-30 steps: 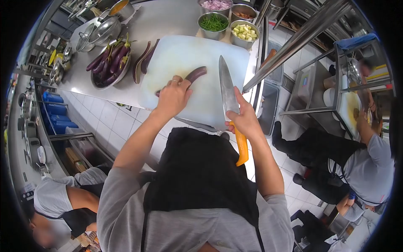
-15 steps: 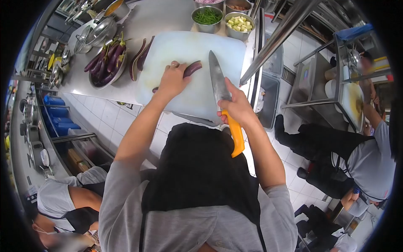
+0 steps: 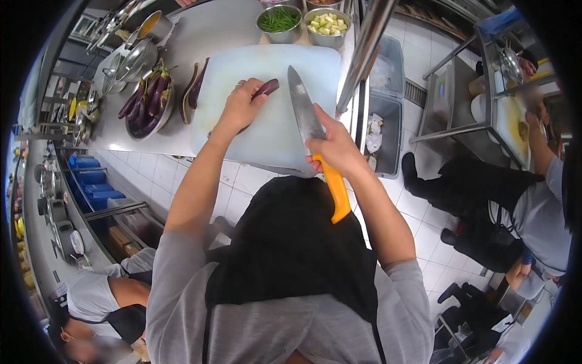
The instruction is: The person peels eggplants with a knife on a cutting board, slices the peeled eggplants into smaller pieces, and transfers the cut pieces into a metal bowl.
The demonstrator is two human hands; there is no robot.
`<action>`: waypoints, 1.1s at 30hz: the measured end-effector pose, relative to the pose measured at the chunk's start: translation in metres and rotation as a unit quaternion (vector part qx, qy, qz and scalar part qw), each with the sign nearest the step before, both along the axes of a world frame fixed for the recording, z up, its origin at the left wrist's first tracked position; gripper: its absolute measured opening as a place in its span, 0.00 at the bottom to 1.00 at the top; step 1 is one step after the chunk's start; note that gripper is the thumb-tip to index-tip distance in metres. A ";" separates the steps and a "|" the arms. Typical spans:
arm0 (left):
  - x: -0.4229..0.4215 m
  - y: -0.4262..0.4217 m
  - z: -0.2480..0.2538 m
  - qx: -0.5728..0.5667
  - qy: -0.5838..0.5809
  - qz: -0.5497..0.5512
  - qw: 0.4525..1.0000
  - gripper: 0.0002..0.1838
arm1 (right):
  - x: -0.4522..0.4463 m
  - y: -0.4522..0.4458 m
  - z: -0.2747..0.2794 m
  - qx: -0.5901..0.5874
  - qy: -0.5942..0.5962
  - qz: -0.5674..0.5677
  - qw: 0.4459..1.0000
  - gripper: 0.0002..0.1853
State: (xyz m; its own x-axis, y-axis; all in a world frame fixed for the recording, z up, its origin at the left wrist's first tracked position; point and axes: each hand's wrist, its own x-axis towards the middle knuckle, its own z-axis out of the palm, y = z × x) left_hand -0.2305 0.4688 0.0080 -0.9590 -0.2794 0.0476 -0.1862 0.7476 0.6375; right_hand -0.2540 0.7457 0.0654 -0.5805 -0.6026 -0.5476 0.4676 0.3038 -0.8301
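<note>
My left hand (image 3: 240, 108) is closed around a dark purple eggplant piece (image 3: 267, 88) on the white cutting board (image 3: 227, 67). One end sticks out past the fingers towards the upper right; a little of the other end shows near the wrist. My right hand (image 3: 334, 144) grips a large chef's knife (image 3: 305, 104) where its blade meets the orange handle. The blade points away from me over the right side of the board, apart from the eggplant. Left of the board, long eggplant strips (image 3: 193, 91) lie on the steel table (image 3: 200, 27).
A metal bowl of whole eggplants (image 3: 148, 103) stands at the left. Behind the board are metal containers of chopped greens (image 3: 279, 21) and pale cubes (image 3: 327, 25). A steel post (image 3: 367, 54) and grey bin (image 3: 383, 130) are at the right, with co-workers (image 3: 539, 194) beyond.
The whole view has shifted slightly, so the board and table appear further left. The eggplant piece has turned a little in my left hand. The knife stays in my right hand.
</note>
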 end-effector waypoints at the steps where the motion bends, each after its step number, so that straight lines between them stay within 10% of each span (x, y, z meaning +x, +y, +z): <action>1: -0.001 -0.004 -0.006 0.008 0.008 -0.005 1.000 0.18 | -0.002 -0.003 -0.003 -0.010 -0.006 0.000 1.000 0.47; 33: -0.015 -0.032 0.003 0.240 -0.064 -0.002 0.969 0.14 | -0.002 -0.022 -0.012 -0.088 -0.086 -0.038 0.992 0.49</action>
State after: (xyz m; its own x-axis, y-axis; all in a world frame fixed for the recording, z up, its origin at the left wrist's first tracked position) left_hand -0.2451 0.4365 0.0105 -0.9495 -0.2369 -0.2056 -0.2841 0.3715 0.8839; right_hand -0.2563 0.7241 0.0537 -0.5349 -0.6562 -0.5323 0.6232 0.1190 -0.7730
